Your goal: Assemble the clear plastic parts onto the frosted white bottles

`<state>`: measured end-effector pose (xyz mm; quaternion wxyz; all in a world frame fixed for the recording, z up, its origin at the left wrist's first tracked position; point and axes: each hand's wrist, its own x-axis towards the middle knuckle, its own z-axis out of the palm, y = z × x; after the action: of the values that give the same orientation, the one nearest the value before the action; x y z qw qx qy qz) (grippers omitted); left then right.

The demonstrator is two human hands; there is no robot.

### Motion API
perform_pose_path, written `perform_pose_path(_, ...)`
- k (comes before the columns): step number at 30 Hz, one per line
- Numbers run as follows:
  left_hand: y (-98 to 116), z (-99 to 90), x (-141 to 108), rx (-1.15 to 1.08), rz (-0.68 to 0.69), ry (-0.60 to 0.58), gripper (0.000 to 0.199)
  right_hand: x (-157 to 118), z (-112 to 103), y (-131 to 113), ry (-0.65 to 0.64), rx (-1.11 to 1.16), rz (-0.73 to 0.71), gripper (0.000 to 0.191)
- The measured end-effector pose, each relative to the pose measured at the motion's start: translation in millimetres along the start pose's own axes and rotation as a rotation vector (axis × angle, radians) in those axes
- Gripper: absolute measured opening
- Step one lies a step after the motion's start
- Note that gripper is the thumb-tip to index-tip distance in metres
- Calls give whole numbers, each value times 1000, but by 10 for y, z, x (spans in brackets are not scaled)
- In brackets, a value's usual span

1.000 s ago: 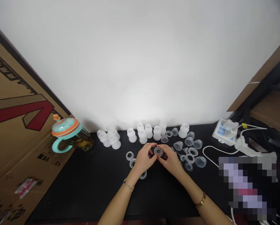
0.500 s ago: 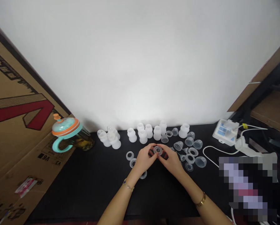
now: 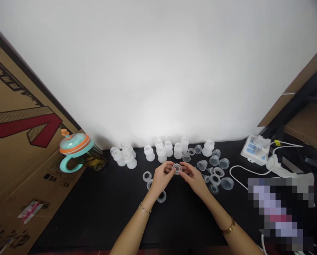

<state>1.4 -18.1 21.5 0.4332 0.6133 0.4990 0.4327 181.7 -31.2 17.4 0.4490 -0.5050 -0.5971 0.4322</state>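
Note:
Between my left hand (image 3: 161,178) and my right hand (image 3: 192,179), a small clear silicone ring (image 3: 177,169) is pinched at its edges by the fingertips of both hands. Loose clear rings lie near my left hand, one (image 3: 147,176) beyond the wrist and another (image 3: 161,196) below the palm. Translucent cups and funnel-shaped parts (image 3: 202,165) are spread just beyond my right hand, which touches none of them. A row of frosted white bottle-shaped parts (image 3: 162,154) stands farther ahead.
The parts lie on a black tabletop (image 3: 94,212) against a white wall. A teal-and-orange lidded cup (image 3: 76,148) stands at the left by a cardboard box (image 3: 23,141). A white electric pump unit (image 3: 254,149) with a cable sits at the right, near a pixelated patch.
The ring has shifted slightly up and to the left. My fingers have opened a little around it, so more of the ring shows.

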Motion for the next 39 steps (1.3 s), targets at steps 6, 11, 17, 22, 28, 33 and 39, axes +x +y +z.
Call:
perform_pose_path(6,66,6,-23,47,34,-17,30,1,-18,-24,-24,-36,5,36)
perform_pose_path(11,89,7,-38,123,71,-17,29,-2,-12,-11,-2,-54,-24,34)
perform_pose_path(17,74,21,-56,209,103,-18,29,-14,-4,-6,-6,-66,-26,33)
perform_pose_path(22,59,16,-62,242,96,-42,28,-22,12,-35,-28,-79,-36,33)
perform_pose_path(28,55,14,-65,265,113,-55,27,-30,15,-55,-29,-82,-51,34)
perform_pose_path(33,69,22,-78,303,141,-68,24,-37,9,-49,-41,-114,-65,33)
perform_pose_path(39,72,31,-82,292,124,-11,24,-30,8,-31,-23,-118,-37,34)
